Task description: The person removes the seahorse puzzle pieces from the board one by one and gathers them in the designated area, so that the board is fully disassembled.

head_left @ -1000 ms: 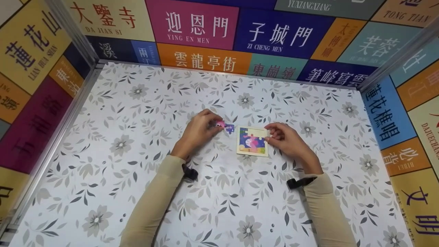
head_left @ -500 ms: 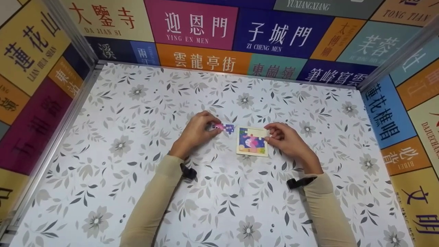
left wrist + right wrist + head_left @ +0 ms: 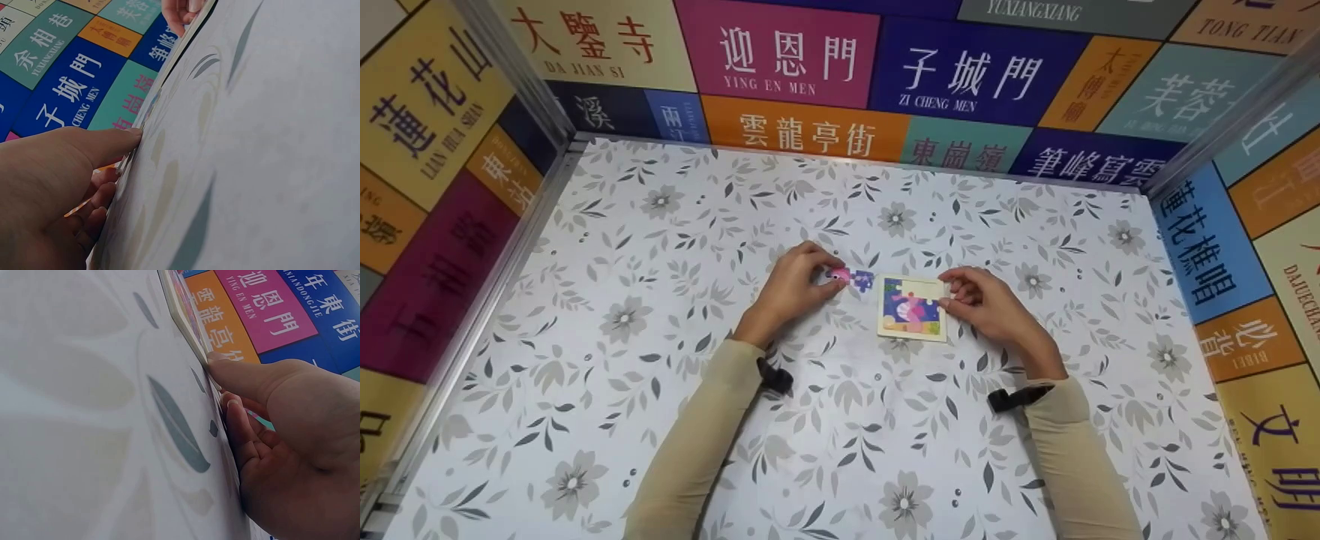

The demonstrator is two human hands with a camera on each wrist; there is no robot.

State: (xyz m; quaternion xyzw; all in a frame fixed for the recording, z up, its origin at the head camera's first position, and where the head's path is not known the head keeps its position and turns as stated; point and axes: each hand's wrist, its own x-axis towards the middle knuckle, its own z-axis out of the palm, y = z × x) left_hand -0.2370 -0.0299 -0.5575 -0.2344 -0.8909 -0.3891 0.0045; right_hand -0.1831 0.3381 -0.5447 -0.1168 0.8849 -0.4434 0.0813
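In the head view, my left hand (image 3: 791,289) pinches a pink jigsaw piece (image 3: 840,276) between thumb and forefinger. A purple jigsaw piece (image 3: 862,280) adjoins it on the right; whether the two interlock I cannot tell. Just beyond lies a small square puzzle board (image 3: 911,337) with a pale frame, partly filled with a pink and blue picture, its upper part bare. My right hand (image 3: 990,307) holds the board's right edge with thumb and fingers. The right wrist view shows the thumb of that hand (image 3: 298,416) against the frame's edge (image 3: 185,332).
A white table (image 3: 697,465) with a grey floral print carries everything. Upright panels (image 3: 802,67) with coloured blocks of lettering border its back and sides. Both wrists bear black straps (image 3: 774,376), over beige sleeves.
My left hand has shifted the pink piece very slightly down, and it now lies more level with the purple one. The right hand and the board stay nearly where they were.
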